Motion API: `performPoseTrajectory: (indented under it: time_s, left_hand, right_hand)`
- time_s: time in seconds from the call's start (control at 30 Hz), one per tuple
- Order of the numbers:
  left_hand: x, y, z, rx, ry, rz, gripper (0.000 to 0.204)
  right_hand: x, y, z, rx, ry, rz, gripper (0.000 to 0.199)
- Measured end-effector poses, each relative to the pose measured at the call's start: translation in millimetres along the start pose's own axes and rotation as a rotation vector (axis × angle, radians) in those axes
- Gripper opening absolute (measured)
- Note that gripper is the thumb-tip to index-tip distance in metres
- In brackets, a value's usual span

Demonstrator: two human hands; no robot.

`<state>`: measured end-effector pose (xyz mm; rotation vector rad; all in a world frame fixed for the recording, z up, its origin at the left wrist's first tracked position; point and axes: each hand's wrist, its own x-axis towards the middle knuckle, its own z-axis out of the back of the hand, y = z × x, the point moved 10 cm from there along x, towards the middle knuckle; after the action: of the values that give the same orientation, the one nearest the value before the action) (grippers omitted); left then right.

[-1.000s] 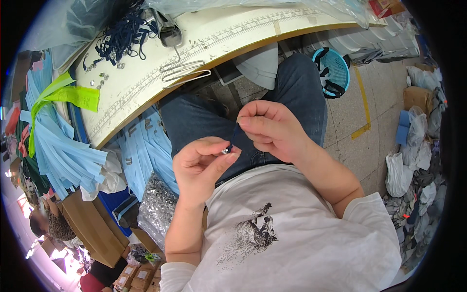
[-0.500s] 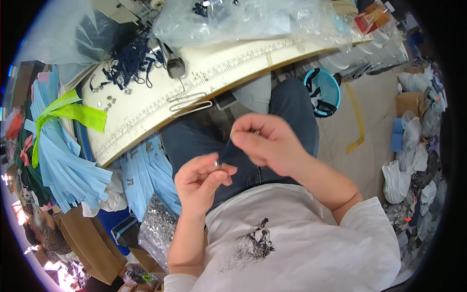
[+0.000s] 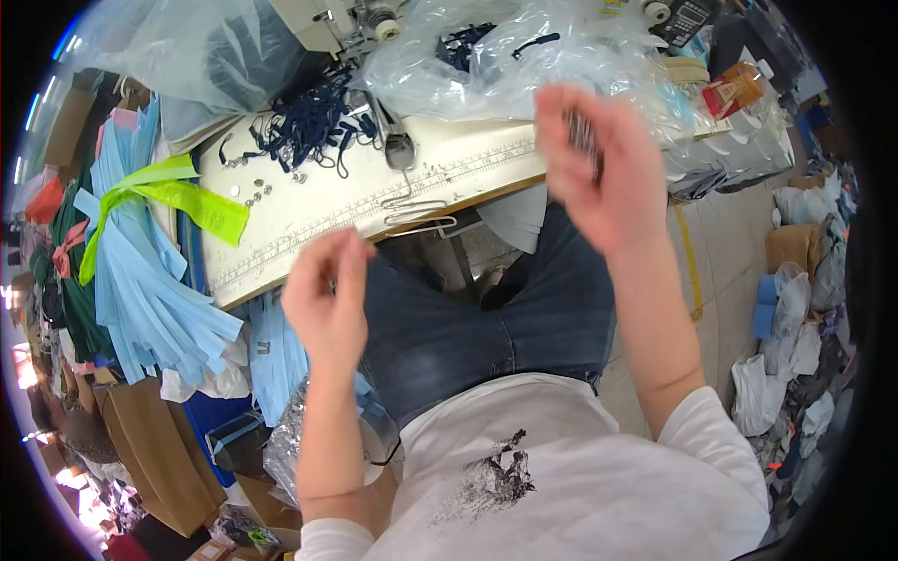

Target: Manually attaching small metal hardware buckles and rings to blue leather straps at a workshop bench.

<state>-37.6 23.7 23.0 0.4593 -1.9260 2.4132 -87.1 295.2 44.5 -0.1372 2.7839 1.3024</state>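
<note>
My left hand is raised at the table's front edge, thumb and fingers curled together; what they hold, if anything, is hidden. My right hand is up over the right part of the table, close to a clear plastic bag. It is smeared by motion, and a dark, shiny ridged thing lies against its fingers, its kind unclear. On the white table beyond my left hand is a heap of navy cord loops. Small metal pieces are scattered beside it.
A bent wire rack and a metal chute sit at the table edge. Light blue fabric strips, tied with a neon green band, hang at left. Cardboard stands lower left; bagged scraps lie right.
My hands have parted from above my lap, where a dark strip was between them. The right moved up and rightward to the table; the left rose slightly. The view has shifted too.
</note>
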Motion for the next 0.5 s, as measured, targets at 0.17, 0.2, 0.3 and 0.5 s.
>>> performPoseTrajectory:
  time_s: [0.17, 0.2, 0.3, 0.5]
  left_hand:
    - [62, -16, -19, 0.803, 0.055, -0.273, 0.019]
    - [66, -9, -20, 0.855, 0.055, -0.320, 0.018]
    - [68, 8, -21, 0.809, 0.067, -0.221, 0.015]
    - [74, 8, -12, 0.699, -0.009, -0.206, 0.016]
  right_hand:
    - [-72, -94, 36, 0.028, -0.028, -0.413, 0.019]
    - [-81, -104, 40, 0.032, -0.042, -0.450, 0.017]
    - [-103, -121, 57, 0.039, -0.062, -0.493, 0.016]
    - [-126, -142, 72, 0.142, -0.079, -0.595, 0.020]
